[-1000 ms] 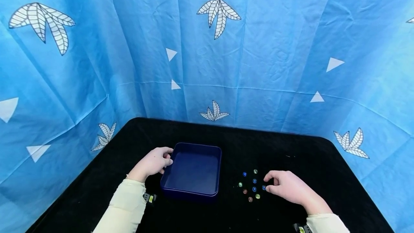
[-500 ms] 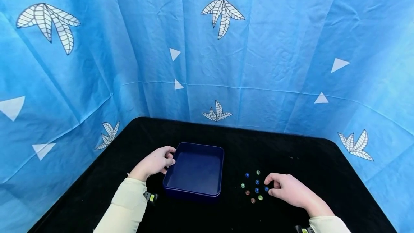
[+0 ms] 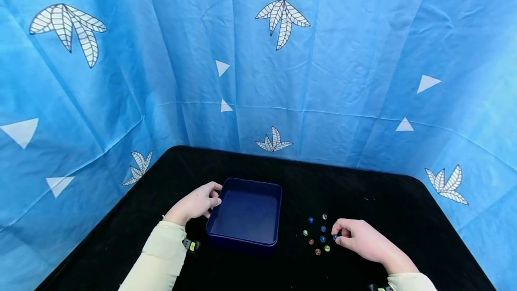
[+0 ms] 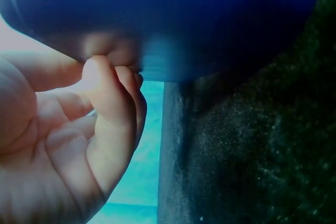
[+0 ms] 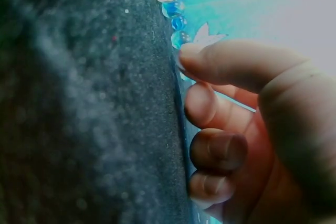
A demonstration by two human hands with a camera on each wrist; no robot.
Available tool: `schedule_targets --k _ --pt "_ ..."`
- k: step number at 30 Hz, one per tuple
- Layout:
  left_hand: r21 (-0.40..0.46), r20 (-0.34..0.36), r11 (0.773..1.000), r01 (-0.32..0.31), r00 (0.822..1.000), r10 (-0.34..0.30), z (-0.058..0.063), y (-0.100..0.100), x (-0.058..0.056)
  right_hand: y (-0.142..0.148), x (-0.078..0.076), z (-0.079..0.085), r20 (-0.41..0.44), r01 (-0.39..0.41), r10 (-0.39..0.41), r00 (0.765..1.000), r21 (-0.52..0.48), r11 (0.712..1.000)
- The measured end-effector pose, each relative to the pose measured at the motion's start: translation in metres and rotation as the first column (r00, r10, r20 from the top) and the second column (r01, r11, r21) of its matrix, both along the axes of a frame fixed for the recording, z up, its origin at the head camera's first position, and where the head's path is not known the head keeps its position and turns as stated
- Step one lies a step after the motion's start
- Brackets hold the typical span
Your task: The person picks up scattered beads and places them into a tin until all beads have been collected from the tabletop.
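Observation:
A dark blue square box (image 3: 244, 240), open at the top, stands left of the middle of the table. My left hand (image 3: 198, 202) holds its left wall, and in the left wrist view the curled fingers (image 4: 113, 108) lie against the outside of the blue box (image 4: 210, 19). To the right of the box, my right hand (image 3: 365, 239) pinches a blue glass marble (image 3: 335, 237) between thumb and index finger, down at the cloth. In the right wrist view the thumb (image 5: 231, 64) and fingers mostly hide that marble.
Several loose marbles lie between box and right hand, among them a blue marble (image 3: 310, 220), a green marble (image 3: 305, 233) and a reddish marble (image 3: 317, 252). Black cloth (image 3: 315, 178) covers the table. A blue patterned curtain (image 3: 258, 80) hangs behind and at both sides.
My right thumb and index finger have drawn closer together around the blue marble. The left hand stays on the box. The whole head view has shifted slightly.

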State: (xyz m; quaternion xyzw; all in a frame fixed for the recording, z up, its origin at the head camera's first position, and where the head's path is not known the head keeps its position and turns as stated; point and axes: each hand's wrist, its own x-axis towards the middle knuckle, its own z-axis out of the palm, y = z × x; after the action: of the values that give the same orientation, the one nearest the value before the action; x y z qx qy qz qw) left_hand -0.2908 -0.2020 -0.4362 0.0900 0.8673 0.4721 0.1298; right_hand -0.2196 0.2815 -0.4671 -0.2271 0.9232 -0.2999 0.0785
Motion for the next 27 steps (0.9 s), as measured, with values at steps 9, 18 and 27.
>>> schedule_targets --k 9,18,27 --pt "0.076 0.024 0.997 0.018 1.000 -0.020 -0.006 -0.006 -0.007 -0.002 -0.001 0.002 0.004 0.040 -0.040 0.999 -0.022 0.999" --pt "0.291 0.116 0.956 0.021 0.992 -0.057 -0.025 -0.026 -0.009 -0.006 -0.002 0.001 -0.047 0.055 -0.058 0.997 -0.064 0.996" --pt "0.301 0.082 0.950 0.088 0.990 -0.118 -0.025 -0.018 -0.012 -0.012 0.000 0.015 -0.127 0.109 -0.119 0.985 -0.080 0.991"
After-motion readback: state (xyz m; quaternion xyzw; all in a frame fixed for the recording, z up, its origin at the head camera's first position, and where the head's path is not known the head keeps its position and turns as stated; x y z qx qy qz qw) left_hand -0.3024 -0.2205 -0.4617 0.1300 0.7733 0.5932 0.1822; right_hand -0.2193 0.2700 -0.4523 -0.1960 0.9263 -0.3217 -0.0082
